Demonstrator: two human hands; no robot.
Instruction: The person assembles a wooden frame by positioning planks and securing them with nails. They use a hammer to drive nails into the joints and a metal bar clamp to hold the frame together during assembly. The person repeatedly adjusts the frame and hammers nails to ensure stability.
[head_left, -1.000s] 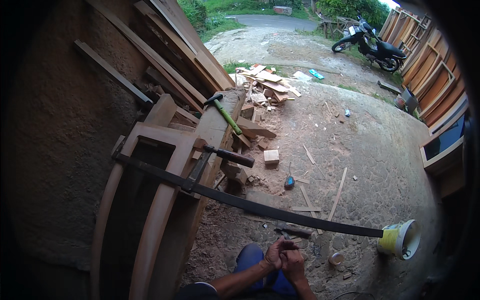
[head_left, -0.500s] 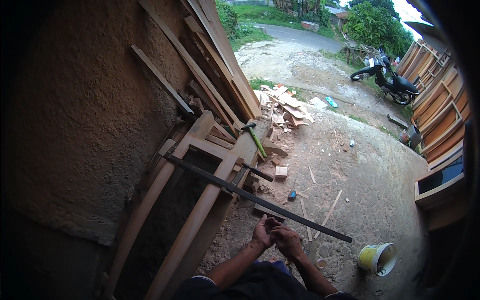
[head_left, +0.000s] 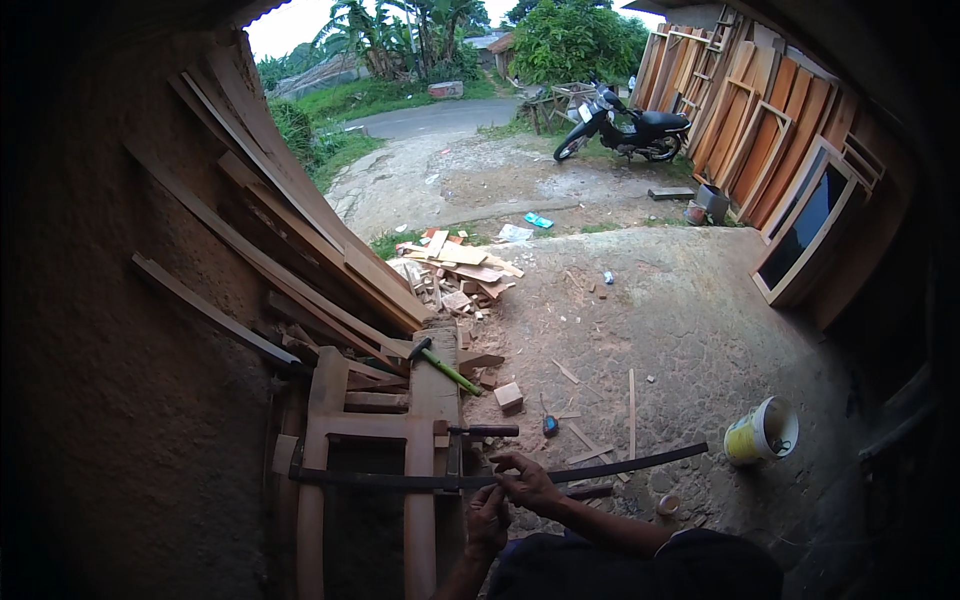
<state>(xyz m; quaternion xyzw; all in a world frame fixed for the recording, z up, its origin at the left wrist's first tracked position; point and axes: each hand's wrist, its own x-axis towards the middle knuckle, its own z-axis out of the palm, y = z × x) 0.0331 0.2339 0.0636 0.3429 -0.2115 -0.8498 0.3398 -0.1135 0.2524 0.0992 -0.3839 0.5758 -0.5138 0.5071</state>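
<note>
My left hand (head_left: pixel 487 522) and my right hand (head_left: pixel 528 486) meet just above the near side of a long bar clamp (head_left: pixel 380 482). The left fingertips are pinched together against the right thumb. On the right hand the index finger bends outward while the others curl in. Anything small between them is too little to make out. The dark clamp bar lies across a wooden frame (head_left: pixel 420 530) and sticks out to the right; its wood-handled screw (head_left: pixel 487 431) sits just beyond. A hammer with a green handle (head_left: pixel 455 372) rests on the bench (head_left: pixel 433 390) farther off.
Planks (head_left: pixel 290 245) lean on the left wall. Offcuts (head_left: pixel 465 265) are heaped beyond the bench. A wooden block (head_left: pixel 508 396), a blue tape measure (head_left: pixel 550 426) and a white-yellow bucket (head_left: pixel 762 432) are on the floor. A motorbike (head_left: pixel 630 130) stands outside.
My view has lifted and turned, so the frame and clamp appear straighter. My hands have moved closer to the clamp bar, and the left palm no longer faces up.
</note>
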